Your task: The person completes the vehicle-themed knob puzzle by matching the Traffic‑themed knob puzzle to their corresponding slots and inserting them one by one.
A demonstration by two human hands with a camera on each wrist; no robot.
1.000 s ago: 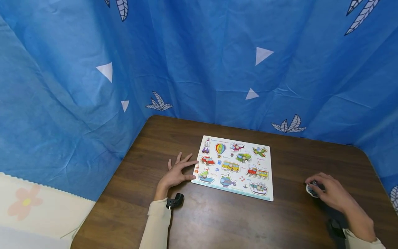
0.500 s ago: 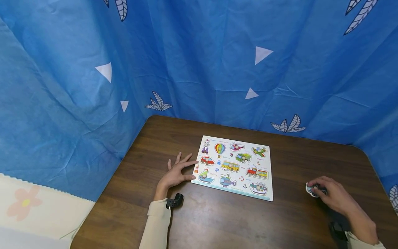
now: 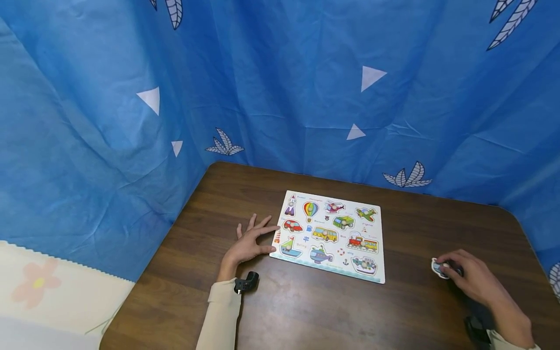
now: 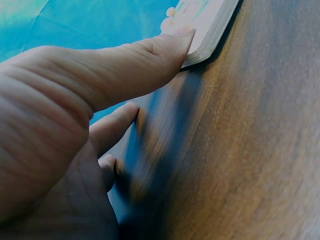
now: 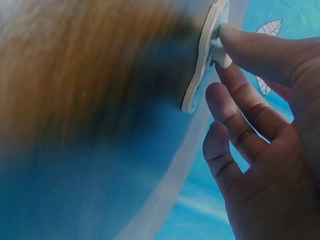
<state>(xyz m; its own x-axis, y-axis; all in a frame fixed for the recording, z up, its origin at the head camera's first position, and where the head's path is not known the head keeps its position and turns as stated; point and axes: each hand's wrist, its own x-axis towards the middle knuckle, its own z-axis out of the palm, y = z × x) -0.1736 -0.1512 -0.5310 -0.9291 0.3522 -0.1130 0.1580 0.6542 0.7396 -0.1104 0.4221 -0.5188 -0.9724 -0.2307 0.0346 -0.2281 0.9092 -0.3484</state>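
Observation:
A white puzzle board [image 3: 344, 253] printed with vehicles lies on the table, its knobbed pieces including a balloon, a bus and a train. My left hand [image 3: 246, 247] has its fingers spread at the board's left side. Its thumb [image 4: 160, 57] touches the board's corner in the left wrist view. Well to the right of the board, my right hand [image 3: 470, 274] pinches a small knobbed puzzle piece [image 3: 439, 270] between thumb and index finger. The piece [image 5: 200, 75] shows a pale, wavy edge in the right wrist view, close over the tabletop. The hand hides most of its picture.
The dark wooden table [image 3: 328, 316] has rounded back corners. A blue patterned curtain [image 3: 284, 97] hangs along its back and sides. A cream cloth with a flower [image 3: 38, 283] is at the lower left. A black wrist camera [image 3: 247, 283] sits on the left wrist.
My right hand has shifted slightly toward me with the piece, and more of the piece's left end shows. The left hand and the board have stayed in place.

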